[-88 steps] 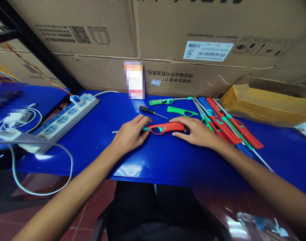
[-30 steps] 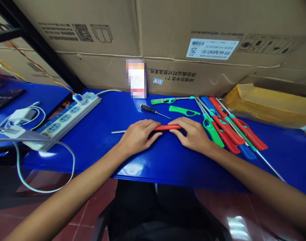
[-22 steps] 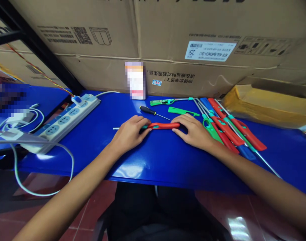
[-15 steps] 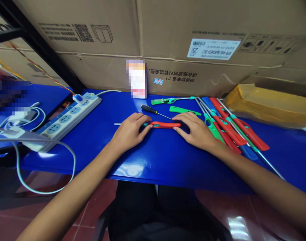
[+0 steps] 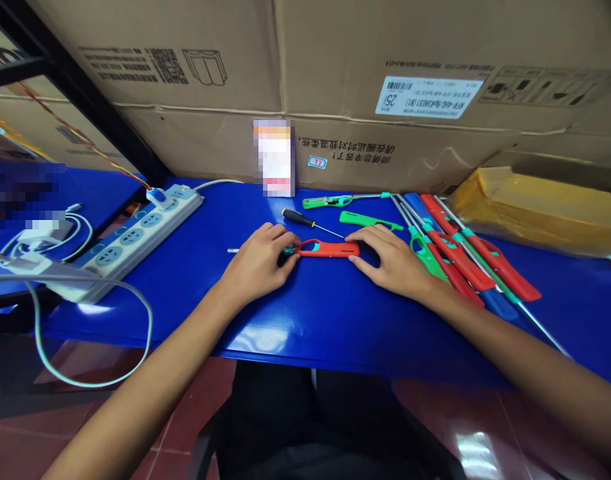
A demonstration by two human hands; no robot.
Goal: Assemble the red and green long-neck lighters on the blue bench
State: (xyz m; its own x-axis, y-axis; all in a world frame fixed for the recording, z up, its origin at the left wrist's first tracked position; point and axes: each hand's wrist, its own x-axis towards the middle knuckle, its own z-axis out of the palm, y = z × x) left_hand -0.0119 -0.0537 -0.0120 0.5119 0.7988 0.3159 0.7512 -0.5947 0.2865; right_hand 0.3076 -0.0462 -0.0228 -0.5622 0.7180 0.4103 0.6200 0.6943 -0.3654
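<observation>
Between my hands, just over the blue table [image 5: 305, 313], is a red long-nosed lighter [image 5: 330, 249] with its broad side facing up. My left hand [image 5: 260, 261] pinches its green collar end, and the metal tube sticks out past the knuckles on the left. The thumb and fingers of my right hand [image 5: 388, 261] grip the butt of its red handle. Behind the lighter lies a screwdriver [image 5: 299, 218] with a black and yellow handle, its thin shaft pointing at my right fingers. A loose green handle shell [image 5: 368, 220] and an opened green lighter [image 5: 325, 201] lie farther back.
Several red, green and blue lighters [image 5: 468, 257] are piled right of my right hand. A yellow-taped carton [image 5: 545, 207] stands behind them. On the left are a power strip [image 5: 135, 237] and white cables [image 5: 148, 320]. A blurred-out upright screen [image 5: 275, 159] leans on the large cardboard box [image 5: 335, 67].
The red lighter has rolled about its length, from edge-on to broad side up, so its trigger loop now shows. Both hands stay in nearly the same place.
</observation>
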